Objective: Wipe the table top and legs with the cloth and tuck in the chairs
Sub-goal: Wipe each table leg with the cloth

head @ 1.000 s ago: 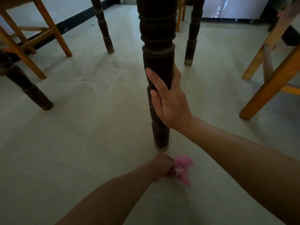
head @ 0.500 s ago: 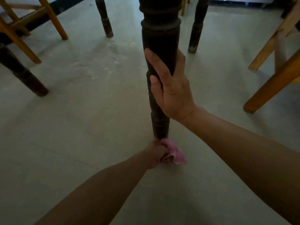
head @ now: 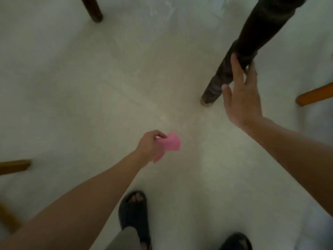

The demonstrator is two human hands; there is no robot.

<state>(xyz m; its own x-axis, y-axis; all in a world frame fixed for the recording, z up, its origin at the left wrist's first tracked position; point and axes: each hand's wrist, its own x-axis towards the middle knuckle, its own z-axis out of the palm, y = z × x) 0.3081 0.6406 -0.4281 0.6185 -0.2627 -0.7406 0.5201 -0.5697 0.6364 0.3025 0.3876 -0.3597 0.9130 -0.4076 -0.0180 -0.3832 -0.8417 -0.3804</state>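
Now pink cloth (head: 171, 144) pinched in left grip (head: 148, 147), right grip (head: 241, 100) splayed against table leg (head: 257, 33).

Head view: dim, flat indoor light, no hard shadows. The floor (head: 90, 87) reads pale grey-green, brightest in a broad patch at centre, falling off to darker corners. Faint whitish streaks on it near the top edge. Whole frame soft with motion smear, no crisp edge anywhere. Table leg (head: 252, 33) is near black, surface detail mostly lost. Cloth (head: 171, 144) is the 1 saturated colour, pink, outline smeared; the left hand (head: 148, 147) gripping it is equally soft. Right hand (head: 241, 98) has blurred fingers where they meet the leg. Sandal (head: 134, 213) underexposed. Wide-angle stretch: both forearms swell toward the bottom corners, and the table leg leans.
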